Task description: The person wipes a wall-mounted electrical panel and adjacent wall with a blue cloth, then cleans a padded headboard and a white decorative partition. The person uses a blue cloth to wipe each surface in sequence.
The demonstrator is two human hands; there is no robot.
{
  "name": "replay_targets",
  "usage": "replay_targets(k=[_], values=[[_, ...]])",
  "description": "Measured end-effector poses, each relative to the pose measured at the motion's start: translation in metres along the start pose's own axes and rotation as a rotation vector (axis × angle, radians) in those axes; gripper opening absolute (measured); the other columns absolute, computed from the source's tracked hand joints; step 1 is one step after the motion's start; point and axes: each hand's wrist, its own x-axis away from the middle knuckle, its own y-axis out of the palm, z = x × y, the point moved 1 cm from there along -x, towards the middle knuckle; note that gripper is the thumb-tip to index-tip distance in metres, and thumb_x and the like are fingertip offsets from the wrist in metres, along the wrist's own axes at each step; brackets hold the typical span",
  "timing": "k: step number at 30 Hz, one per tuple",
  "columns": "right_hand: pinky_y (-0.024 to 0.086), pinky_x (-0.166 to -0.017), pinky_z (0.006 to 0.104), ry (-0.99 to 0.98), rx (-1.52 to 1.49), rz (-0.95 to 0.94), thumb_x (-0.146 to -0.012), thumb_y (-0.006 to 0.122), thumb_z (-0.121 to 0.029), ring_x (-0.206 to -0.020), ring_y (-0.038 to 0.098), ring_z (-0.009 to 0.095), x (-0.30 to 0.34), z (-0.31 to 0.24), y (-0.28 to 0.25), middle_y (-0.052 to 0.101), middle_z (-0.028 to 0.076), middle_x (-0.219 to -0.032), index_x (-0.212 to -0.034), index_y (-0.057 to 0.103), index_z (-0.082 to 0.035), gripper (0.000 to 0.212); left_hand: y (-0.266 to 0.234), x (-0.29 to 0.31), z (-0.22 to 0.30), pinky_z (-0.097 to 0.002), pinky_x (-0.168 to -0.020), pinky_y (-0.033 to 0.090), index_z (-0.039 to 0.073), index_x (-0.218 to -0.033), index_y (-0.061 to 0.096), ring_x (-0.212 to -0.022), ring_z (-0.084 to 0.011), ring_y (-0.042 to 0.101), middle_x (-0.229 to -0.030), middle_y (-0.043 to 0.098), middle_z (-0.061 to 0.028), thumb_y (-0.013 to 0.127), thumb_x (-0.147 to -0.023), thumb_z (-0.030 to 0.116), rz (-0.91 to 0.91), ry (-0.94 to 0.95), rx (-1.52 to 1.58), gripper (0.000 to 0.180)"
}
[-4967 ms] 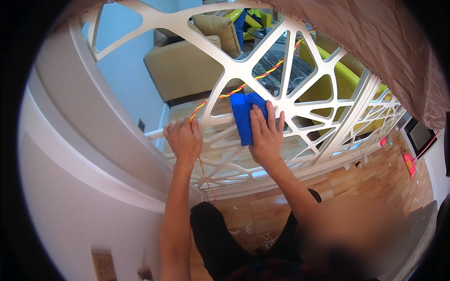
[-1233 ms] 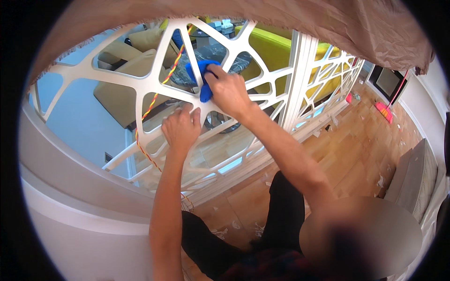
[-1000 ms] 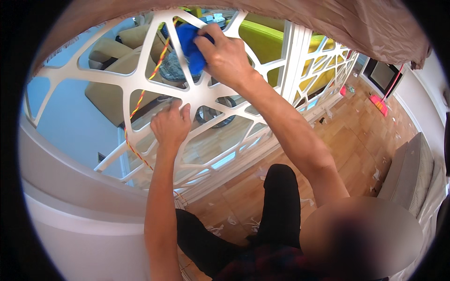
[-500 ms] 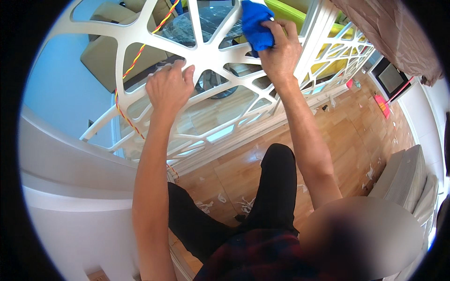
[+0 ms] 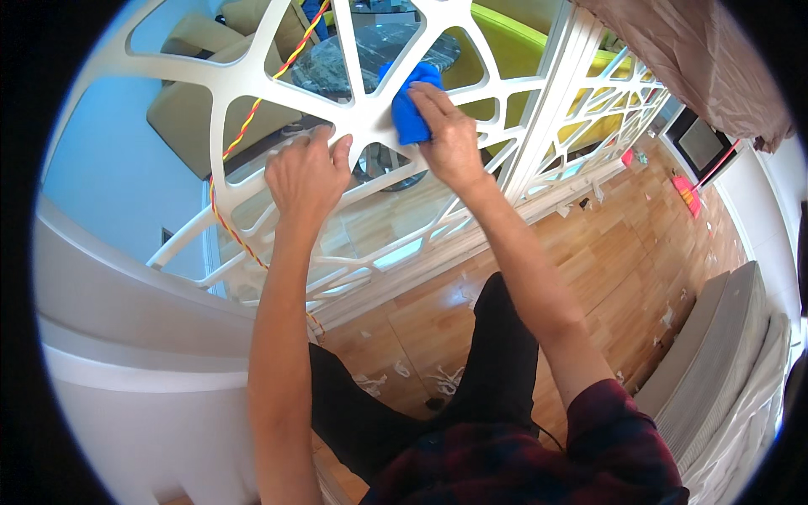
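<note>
In front of me stands a white lattice screen (image 5: 370,114) with curved, branching bars and wide openings. My left hand (image 5: 307,177) is closed over one of its bars, left of the junction where several bars meet; the fingertips bend out of sight behind it. A blue cloth (image 5: 411,114) lies bunched under the fingers of my right hand (image 5: 450,139), pressed against the lattice just right of that junction. Part of the cloth spills over into an opening. Down the left part of the screen hangs a twisted red and yellow cord (image 5: 252,109).
Behind the lattice are a round dark marbled table (image 5: 353,59), beige seats (image 5: 189,118) and a yellow-green sofa (image 5: 513,34). White scraps litter the wooden floor (image 5: 589,269). To the right are a pink broom (image 5: 686,195), padded grey panels (image 5: 715,345) and a brown plastic cover (image 5: 699,59).
My right hand has moved left and down with the blue cloth, from the bars at the upper right to beside the junction. My left hand keeps its place on the lattice.
</note>
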Motion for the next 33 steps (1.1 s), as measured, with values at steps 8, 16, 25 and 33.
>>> replay_targets(k=[8,16,25,33], values=[[0.060,-0.084,0.0414,-0.074,0.318,-0.104,-0.067,0.076,0.005,-0.099,0.071,0.038,-0.012,0.066,-0.050,0.065,0.013,-0.133,-0.124,0.067,-0.006,0.059,0.002,0.000,0.001,-0.0473,-0.070,0.051,0.010,-0.101,0.073,-0.072,-0.0318,0.070,-0.076,0.071,-0.0123,0.067,-0.093,0.038,0.015,0.008,0.007,0.030],[0.057,-0.068,0.0494,1.128,-1.022,0.236,-0.097,0.051,-0.001,-0.085,0.073,0.036,-0.033,0.027,-0.031,0.071,0.021,-0.101,-0.117,0.062,0.000,0.023,0.002,0.003,-0.004,-0.0486,-0.071,0.051,0.010,-0.102,0.073,-0.074,-0.0326,0.070,-0.077,0.071,-0.0125,0.067,-0.093,0.038,0.010,-0.014,-0.047,0.029],[0.060,-0.067,0.0375,1.222,-1.884,0.649,-0.107,0.029,-0.009,-0.090,0.072,0.033,-0.075,0.048,-0.038,0.068,0.022,-0.111,-0.127,0.054,0.002,0.034,0.001,0.000,-0.001,-0.0483,-0.071,0.050,0.011,-0.103,0.073,-0.074,-0.0334,0.070,-0.078,0.071,-0.0123,0.068,-0.093,0.038,0.017,0.026,-0.006,0.029],[0.054,-0.051,0.0369,0.619,-0.888,0.411,-0.076,0.041,0.016,-0.058,0.067,0.023,-0.073,-0.023,-0.012,0.066,0.017,-0.068,-0.088,0.065,0.011,0.026,0.004,0.000,-0.002,-0.0479,-0.070,0.050,0.011,-0.099,0.073,-0.073,-0.0330,0.070,-0.077,0.071,-0.0118,0.070,-0.091,0.037,0.038,0.013,-0.024,0.027]])
